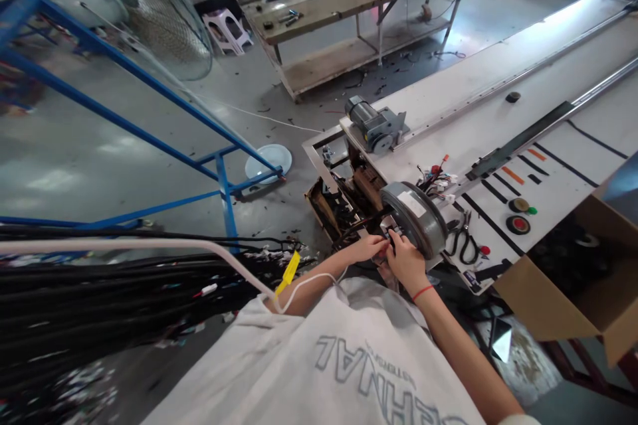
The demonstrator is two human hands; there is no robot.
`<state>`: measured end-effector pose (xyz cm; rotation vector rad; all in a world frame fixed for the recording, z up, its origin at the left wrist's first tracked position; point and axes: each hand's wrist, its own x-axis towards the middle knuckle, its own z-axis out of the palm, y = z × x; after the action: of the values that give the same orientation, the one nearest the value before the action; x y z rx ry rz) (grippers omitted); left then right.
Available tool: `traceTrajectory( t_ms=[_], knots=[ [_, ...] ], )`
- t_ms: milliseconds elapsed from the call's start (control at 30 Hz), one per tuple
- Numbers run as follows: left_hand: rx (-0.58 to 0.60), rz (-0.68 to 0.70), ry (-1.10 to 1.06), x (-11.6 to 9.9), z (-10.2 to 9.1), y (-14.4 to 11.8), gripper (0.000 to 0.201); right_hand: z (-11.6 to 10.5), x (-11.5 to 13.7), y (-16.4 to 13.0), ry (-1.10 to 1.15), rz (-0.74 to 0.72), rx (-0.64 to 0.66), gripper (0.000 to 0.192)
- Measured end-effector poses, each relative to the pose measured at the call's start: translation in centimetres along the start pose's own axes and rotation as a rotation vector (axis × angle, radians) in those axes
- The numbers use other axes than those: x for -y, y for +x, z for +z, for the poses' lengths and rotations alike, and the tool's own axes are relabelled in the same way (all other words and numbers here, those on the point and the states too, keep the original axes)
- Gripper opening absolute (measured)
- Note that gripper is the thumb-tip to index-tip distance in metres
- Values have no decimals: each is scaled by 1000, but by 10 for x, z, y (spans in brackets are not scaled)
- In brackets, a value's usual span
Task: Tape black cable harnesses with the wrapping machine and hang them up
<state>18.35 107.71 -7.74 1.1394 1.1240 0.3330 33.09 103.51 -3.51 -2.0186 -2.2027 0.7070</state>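
Observation:
My left hand [367,249] and my right hand [407,262] meet at the near end of the machine bench, just in front of a large grey roll [416,212] with a white label. Both hands have their fingers bent inward, pinching at a small spot between them. What they pinch is too small and too covered to name. Close above the fingers, a dark strand [371,218] runs toward the roll. Right of the roll lie black-handled scissors [463,246] and a bunch of coloured wires with connectors [437,179].
A grey motor [371,123] sits at the bench corner. Tape rolls [518,224] and black strips lie on the white bench top [448,119]. An open cardboard box [548,299] stands at right. Black cable bundles [124,299] hang at left, below a blue frame [149,96].

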Motion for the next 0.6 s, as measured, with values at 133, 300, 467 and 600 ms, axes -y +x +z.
traceTrajectory(
  t_ms=[133, 300, 467, 600],
  knots=[
    [-170, -53, -418, 18, 24, 9, 63, 15, -16, 0, 282, -118, -136, 38],
    [-144, -140, -342, 13, 25, 6, 67, 25, -31, -18, 525, -246, -237, 37],
    [-136, -130, -267, 9, 25, 8, 52, 12, -36, -31, 609, -310, -140, 34],
    [-165, -116, -324, 9, 24, 9, 40, 0, -36, -36, 646, -346, -112, 32]
  ],
)
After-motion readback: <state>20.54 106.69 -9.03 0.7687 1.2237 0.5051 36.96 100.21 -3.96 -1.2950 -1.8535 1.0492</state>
